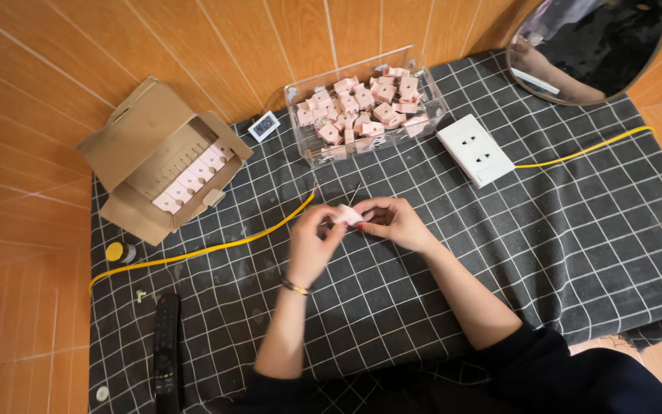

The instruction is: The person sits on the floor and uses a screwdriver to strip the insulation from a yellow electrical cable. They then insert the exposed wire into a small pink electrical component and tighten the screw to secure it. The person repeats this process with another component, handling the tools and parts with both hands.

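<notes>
One pink piece (349, 215) pinched between my left hand (312, 244) and right hand (394, 221) | clear tray (429, 100) beyond my fingertips full (many done) | box (143, 157) rows wait.

An open brown cardboard box (161, 157) is lying at the far left of the checked cloth, holding a row of pale pink pieces. A small white square device with a grey screen (263, 126) is sitting just beside the clear rectangular plastic container (423, 80).
</notes>
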